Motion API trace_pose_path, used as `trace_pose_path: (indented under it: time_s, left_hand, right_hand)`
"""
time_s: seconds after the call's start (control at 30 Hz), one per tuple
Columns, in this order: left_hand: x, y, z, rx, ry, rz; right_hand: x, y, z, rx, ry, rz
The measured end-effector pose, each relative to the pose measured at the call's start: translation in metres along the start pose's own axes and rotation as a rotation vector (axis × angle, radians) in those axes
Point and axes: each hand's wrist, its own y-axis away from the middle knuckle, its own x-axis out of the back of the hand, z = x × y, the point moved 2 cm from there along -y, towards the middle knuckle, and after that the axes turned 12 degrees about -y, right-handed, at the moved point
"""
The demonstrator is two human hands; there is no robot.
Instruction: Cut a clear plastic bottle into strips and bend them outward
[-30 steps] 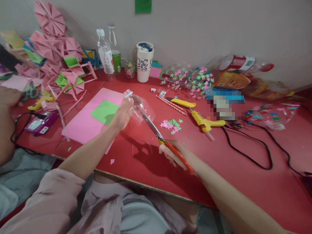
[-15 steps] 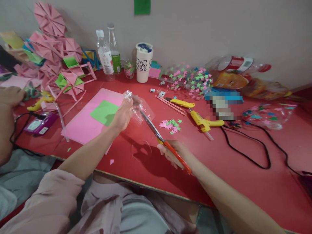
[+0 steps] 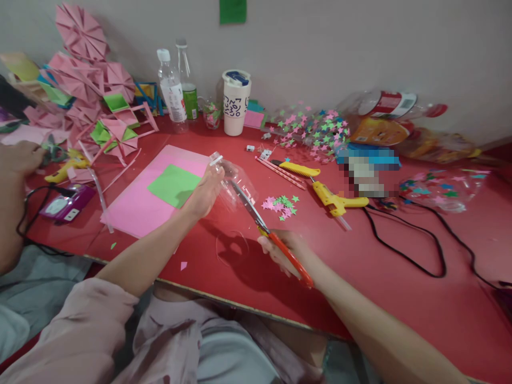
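Note:
My left hand [image 3: 208, 189] grips the neck end of a clear plastic bottle top [image 3: 242, 176], held above the red table with its cut, wide end toward the right. In my right hand [image 3: 286, 250] are scissors [image 3: 290, 260] with orange-red and yellow handles. Their blades point up and left and reach the bottle piece; whether the plastic lies between them I cannot tell. A thin clear plastic ring [image 3: 218, 250] lies on the table below. Just right of the bottle piece is a small pile of pink and green paper stars [image 3: 281, 206].
Green paper [image 3: 174, 185] lies on pink sheets [image 3: 132, 205] at left. A yellow glue gun [image 3: 332, 200], its black cord, and a yellow cutter [image 3: 300, 169] lie right. A cup [image 3: 235, 106] and bottles line the wall. Another person's arm [image 3: 12, 197] rests at far left.
My left hand and the bottle top have shifted slightly right and down, and the bottle piece has turned a little. The scissors stay in nearly the same place.

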Motion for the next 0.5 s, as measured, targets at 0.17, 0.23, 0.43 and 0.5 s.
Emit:
trace_pose_path:
  time_s: [0.17,0.23,0.43,0.5]
  left_hand:
    - [0.001,0.0,0.001,0.011,-0.007,0.01]
    - [0.002,0.001,-0.002,0.018,-0.009,0.0]
    - [0.004,0.003,-0.013,0.034,-0.038,-0.003]
    - [0.005,0.002,-0.015,0.045,-0.04,0.002]
  right_hand:
    - [0.0,0.002,-0.003,-0.001,-0.009,0.022]
    - [0.002,0.002,-0.004,0.001,-0.006,0.003]
    - [0.004,0.0,-0.001,-0.014,-0.014,-0.038]
    - [0.004,0.0,0.0,-0.012,-0.009,-0.038]
